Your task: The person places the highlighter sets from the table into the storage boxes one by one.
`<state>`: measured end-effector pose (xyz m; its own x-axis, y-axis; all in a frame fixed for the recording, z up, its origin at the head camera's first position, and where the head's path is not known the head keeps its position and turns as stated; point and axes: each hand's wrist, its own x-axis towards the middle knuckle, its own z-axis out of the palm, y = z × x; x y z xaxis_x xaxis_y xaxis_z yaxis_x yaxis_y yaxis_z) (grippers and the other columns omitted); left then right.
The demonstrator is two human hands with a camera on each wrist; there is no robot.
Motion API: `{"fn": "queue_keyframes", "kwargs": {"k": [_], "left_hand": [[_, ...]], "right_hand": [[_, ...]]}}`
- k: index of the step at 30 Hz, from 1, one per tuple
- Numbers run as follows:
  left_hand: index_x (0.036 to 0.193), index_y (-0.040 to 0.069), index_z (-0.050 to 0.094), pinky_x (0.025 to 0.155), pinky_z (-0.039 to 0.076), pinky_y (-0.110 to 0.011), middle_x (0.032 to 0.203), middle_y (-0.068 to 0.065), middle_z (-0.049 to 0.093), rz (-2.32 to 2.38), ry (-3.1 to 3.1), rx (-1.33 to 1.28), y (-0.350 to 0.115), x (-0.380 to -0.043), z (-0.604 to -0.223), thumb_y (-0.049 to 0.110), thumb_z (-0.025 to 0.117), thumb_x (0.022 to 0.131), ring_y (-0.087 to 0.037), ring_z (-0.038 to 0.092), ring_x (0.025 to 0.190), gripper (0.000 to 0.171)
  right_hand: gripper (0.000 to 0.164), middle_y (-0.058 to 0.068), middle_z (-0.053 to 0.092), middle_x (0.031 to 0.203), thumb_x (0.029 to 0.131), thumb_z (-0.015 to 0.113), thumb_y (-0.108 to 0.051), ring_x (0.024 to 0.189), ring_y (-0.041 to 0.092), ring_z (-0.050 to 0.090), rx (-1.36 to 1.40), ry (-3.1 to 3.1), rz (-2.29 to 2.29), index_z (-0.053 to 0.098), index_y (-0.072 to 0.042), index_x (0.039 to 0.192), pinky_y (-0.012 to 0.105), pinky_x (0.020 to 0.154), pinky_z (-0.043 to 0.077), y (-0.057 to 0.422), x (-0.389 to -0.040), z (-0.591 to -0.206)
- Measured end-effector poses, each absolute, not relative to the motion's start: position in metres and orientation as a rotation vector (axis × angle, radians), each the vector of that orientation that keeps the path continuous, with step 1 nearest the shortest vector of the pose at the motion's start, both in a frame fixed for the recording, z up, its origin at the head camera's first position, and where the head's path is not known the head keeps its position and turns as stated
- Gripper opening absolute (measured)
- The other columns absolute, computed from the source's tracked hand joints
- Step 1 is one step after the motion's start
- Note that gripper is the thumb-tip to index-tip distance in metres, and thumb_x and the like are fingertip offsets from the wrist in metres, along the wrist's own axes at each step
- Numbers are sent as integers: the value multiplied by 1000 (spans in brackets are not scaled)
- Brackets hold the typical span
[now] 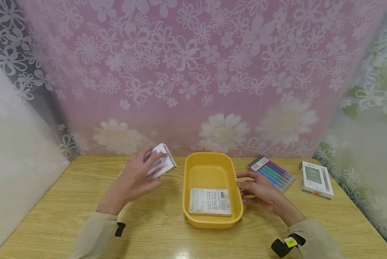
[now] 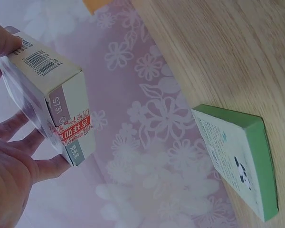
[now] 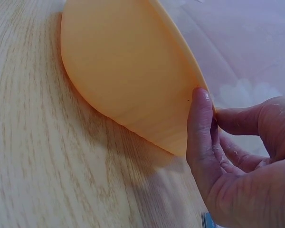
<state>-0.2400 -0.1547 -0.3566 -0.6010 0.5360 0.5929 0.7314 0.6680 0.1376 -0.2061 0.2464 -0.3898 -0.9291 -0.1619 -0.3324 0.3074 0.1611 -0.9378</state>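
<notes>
1. The left hand (image 1: 133,181) grips a white-and-purple box (image 1: 163,166) between thumb and fingers, raised above the table (image 1: 154,230), left of the yellow tub (image 1: 206,174).
2. The right hand (image 1: 261,190) pinches the tub's right rim.
3. Inside the tub, at its near end, a flat box (image 1: 209,202) lies printed side up.
4. Beyond the right hand lies a pack of pens (image 1: 272,173), then a white carton (image 1: 316,180).
5. The left wrist view shows a green box (image 2: 237,161) on the table.

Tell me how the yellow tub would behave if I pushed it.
The yellow tub probably keeps its shape, as its smooth walls look like molded plastic. It would likely slide rather than tip, since it sits flat on the wooden table. The flat box inside may shift, having bare floor beyond it.
</notes>
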Motion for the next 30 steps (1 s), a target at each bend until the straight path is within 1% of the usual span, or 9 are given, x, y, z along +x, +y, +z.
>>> {"fn": "queue_keyframes", "kwargs": {"k": [3,8,10,16,21,26,30], "left_hand": [[136,25,56,97,50,-58,143,-16,51,-501,-2359,-994,-151,-240,-356,20,69,76,-36,56,124,61],[136,26,56,90,53,-55,141,-14,52,-519,-2353,-1010,-142,-240,-355,19,69,76,-33,55,123,61],[136,27,56,90,53,-54,141,-13,52,-531,-2357,-1016,-139,-241,-356,19,68,76,-31,55,123,61],[136,28,54,98,50,-57,143,-13,51,-546,-2380,-1021,-127,-243,-357,20,68,77,-31,52,128,61],[138,28,54,104,48,-59,146,-13,49,-536,-2393,-1041,-117,-245,-356,21,72,77,-33,52,131,64],[139,27,53,108,45,-60,150,-14,47,-521,-2402,-1068,-106,-248,-356,23,74,79,-35,48,136,64],[139,27,52,108,45,-59,149,-14,47,-504,-2398,-1086,-97,-250,-355,24,73,80,-35,49,135,62]], "right_hand": [[53,3,73,97,101,61,-20,80,15,69,142,2091,-1822,41,-1,147,31,69,63,246,-206,-390],[54,2,72,96,101,61,-20,78,15,68,134,2092,-1819,41,-1,147,31,69,63,246,-207,-390],[54,2,72,96,101,61,-20,78,15,68,135,2093,-1817,41,-1,147,31,69,63,245,-207,-390],[54,3,73,98,101,61,-19,78,15,69,141,2094,-1816,41,-1,147,30,68,63,246,-207,-390],[54,5,74,101,101,62,-19,80,15,70,136,2087,-1825,41,-1,147,30,68,63,246,-206,-391],[54,5,73,102,100,63,-20,80,15,71,144,2085,-1831,42,-1,147,29,67,63,247,-207,-393],[54,6,74,101,100,63,-20,80,15,71,147,2083,-1830,43,-1,147,28,67,63,247,-207,-393]]}}
